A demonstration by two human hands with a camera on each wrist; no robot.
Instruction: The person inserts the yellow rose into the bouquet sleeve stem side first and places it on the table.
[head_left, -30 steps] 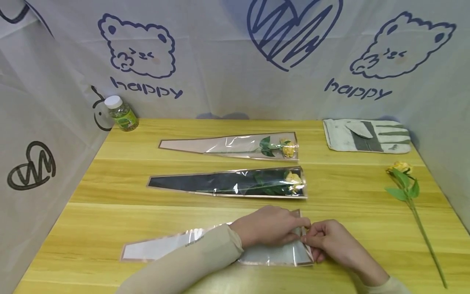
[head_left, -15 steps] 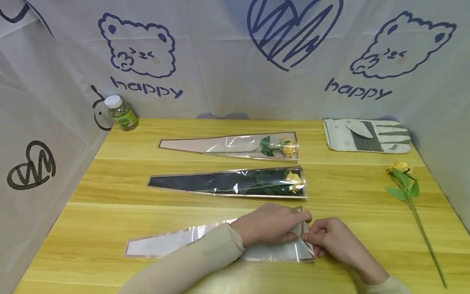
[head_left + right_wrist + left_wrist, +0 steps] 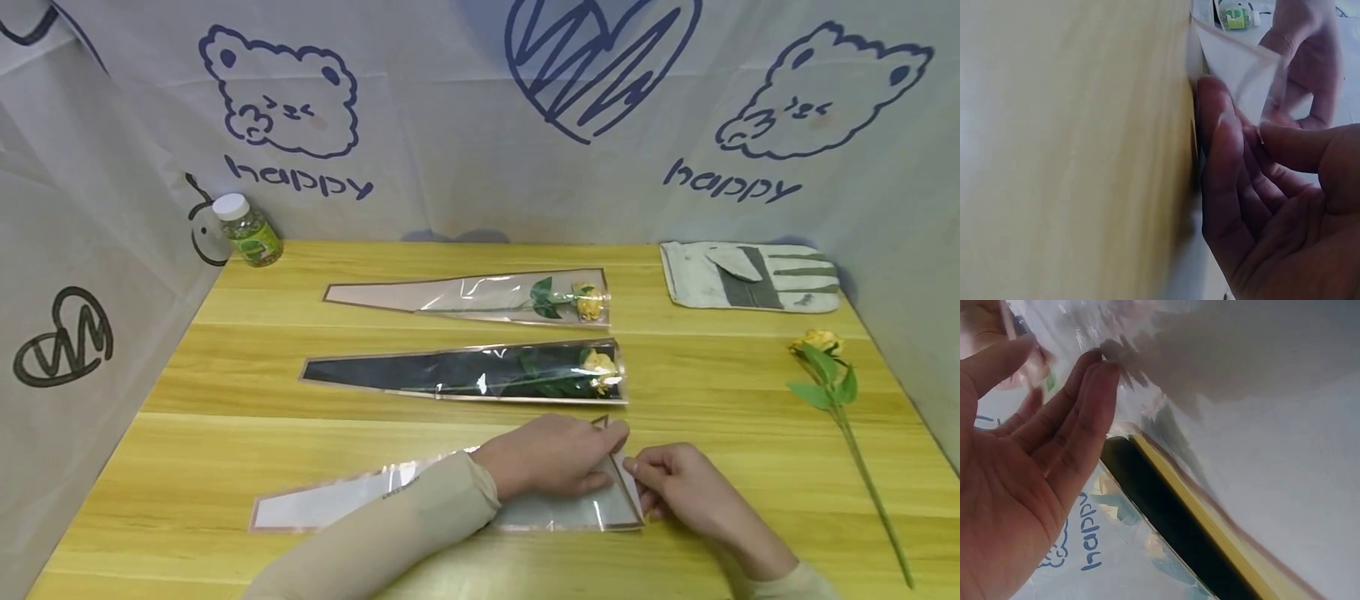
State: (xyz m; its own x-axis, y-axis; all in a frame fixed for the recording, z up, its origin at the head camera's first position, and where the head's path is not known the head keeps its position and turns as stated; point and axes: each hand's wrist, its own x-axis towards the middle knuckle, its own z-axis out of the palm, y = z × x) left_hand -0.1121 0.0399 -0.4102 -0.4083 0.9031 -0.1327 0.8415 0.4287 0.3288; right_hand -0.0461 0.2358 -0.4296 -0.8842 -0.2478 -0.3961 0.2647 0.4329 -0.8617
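A white flower sleeve (image 3: 300, 506) with a clear film front and a pinkish-brown border lies across the near part of the table. My left hand (image 3: 551, 457) rests over its wide right end, thumb and forefinger apart; in the left wrist view the fingers of this left hand (image 3: 1041, 444) are fairly straight against the film. At the mouth of the sleeve, my right hand (image 3: 678, 487) pinches the edge between thumb and curled fingers. In the right wrist view, a raised corner of the sleeve (image 3: 1241, 69) stands between both hands. My left forearm covers part of the sleeve.
Behind lie a black sleeve (image 3: 435, 372) and a pale sleeve (image 3: 375, 296), each with a yellow rose inside. A loose yellow rose (image 3: 821, 375) lies at the right, below a work glove (image 3: 750, 277). A white-capped jar (image 3: 251, 233) stands back left.
The sleeve's open end has parted, its front film edge now drawn left from the back edge. My right hand has shifted slightly right; the left fingers have moved slightly.
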